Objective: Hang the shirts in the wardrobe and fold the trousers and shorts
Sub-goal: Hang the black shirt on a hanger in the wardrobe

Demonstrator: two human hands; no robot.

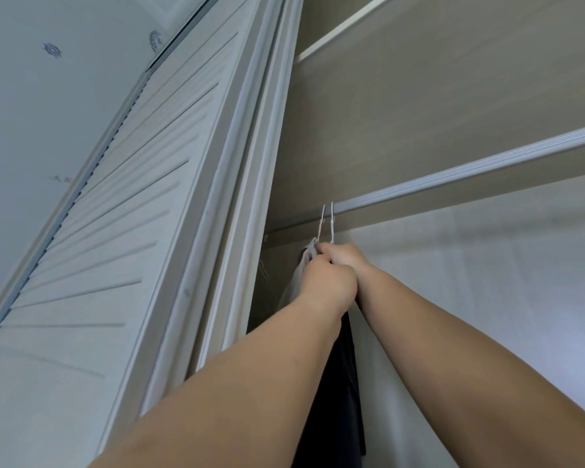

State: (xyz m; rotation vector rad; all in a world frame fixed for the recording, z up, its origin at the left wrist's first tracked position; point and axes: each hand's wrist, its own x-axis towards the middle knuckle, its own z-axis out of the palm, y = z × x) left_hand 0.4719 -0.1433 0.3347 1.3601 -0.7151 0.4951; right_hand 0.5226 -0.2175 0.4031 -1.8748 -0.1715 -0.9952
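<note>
Both my arms reach up into the wardrobe. Two white hanger hooks [328,221] sit over the grey hanging rail [453,179] near its left end. My left hand [328,285] and my right hand [343,256] are curled together just under the hooks, gripping the tops of the hangers. A white shirt [301,275] hangs to the left of my left hand. A dark shirt [338,393] hangs down between my forearms. The hanger shoulders are hidden behind my hands.
The louvred wardrobe door [115,231] and its frame [250,197] stand close on the left. A shelf edge [345,25] runs above the rail. The pale back wall [487,298] of the wardrobe lies to the right of the hangers.
</note>
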